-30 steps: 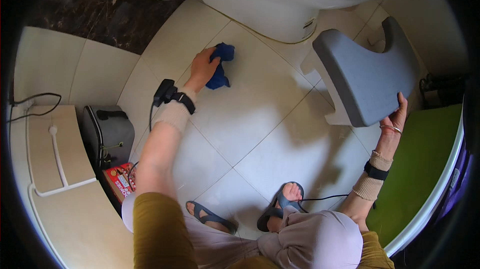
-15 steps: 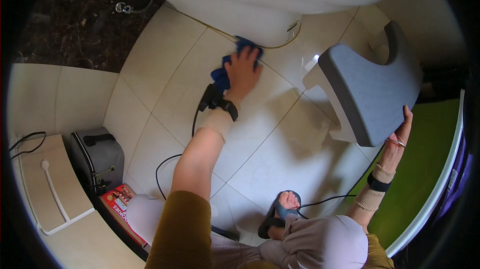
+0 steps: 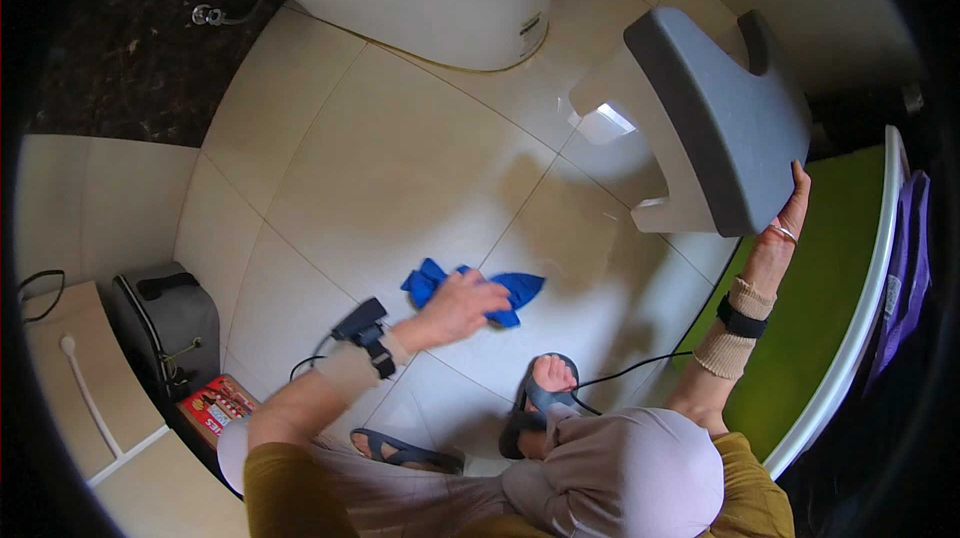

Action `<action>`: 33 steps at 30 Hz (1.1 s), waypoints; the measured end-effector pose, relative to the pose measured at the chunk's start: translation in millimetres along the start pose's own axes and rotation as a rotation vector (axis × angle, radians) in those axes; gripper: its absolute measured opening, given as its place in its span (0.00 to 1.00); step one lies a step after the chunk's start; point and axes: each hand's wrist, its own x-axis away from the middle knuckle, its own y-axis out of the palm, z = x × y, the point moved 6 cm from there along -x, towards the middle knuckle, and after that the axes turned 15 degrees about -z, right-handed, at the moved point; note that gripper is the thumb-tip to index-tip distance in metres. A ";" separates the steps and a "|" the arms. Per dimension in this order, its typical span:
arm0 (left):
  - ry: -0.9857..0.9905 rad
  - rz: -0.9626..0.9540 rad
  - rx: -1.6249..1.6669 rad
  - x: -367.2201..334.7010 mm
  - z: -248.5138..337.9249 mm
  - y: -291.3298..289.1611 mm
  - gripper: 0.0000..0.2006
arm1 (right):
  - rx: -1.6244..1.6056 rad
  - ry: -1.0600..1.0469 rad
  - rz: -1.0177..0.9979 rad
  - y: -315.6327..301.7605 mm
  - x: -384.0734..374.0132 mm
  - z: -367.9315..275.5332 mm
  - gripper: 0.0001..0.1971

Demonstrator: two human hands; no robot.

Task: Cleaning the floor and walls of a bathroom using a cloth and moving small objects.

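Observation:
My left hand (image 3: 458, 308) presses a crumpled blue cloth (image 3: 522, 290) against the tiled floor, just in front of my feet. Its fingers curl over the middle of the cloth, and loose corners stick out on both sides. On the right, my right hand (image 3: 788, 206) grips the near edge of a footstool (image 3: 715, 128) with a grey curved top and white legs. The footstool is tilted and seems raised above the floor, with a shadow below it. The fingers under its edge are mostly hidden.
The white toilet base (image 3: 440, 23) stands at the far side. A green panel with a white rim (image 3: 835, 288) lies along the right. At left are a grey bag (image 3: 170, 328), a red box (image 3: 215, 408) and a beige cabinet (image 3: 90, 408). A black cable (image 3: 635, 368) runs by my sandalled foot.
My left hand has drawn the blue cloth from beside the toilet base back toward my feet. My right hand still holds the footstool, which tilts more steeply in view.

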 end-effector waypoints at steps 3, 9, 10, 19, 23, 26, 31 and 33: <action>-0.015 0.403 0.026 -4.4 -38.2 -75.9 0.20 | 0.018 -0.034 0.024 0.1 3.9 0.0 0.18; -0.133 0.824 -0.146 -90.8 -98.8 -185.4 0.19 | 0.005 -0.035 -0.009 10.7 6.0 6.5 0.17; -0.207 0.793 -0.189 -108.7 -96.5 -180.5 0.19 | -0.020 -0.033 -0.008 12.5 6.4 8.7 0.18; 0.160 0.111 -0.132 -102.6 20.9 -1.2 0.21 | 0.013 -0.098 0.076 -12.2 1.6 -14.3 0.16; 0.178 -0.179 0.134 -45.3 10.9 17.8 0.17 | 0.065 -0.160 0.146 -15.4 5.4 -22.9 0.15; 0.010 0.067 0.289 -45.9 -31.8 -32.6 0.16 | 0.074 -0.203 0.177 -20.3 8.2 -30.6 0.15; -0.062 0.650 0.022 -105.7 -76.0 -157.5 0.16 | 0.078 -0.207 0.189 -28.5 11.8 -31.6 0.15; -0.093 0.703 -0.089 -138.7 -94.0 -169.2 0.17 | 0.058 -0.179 0.156 -24.9 9.6 -24.3 0.15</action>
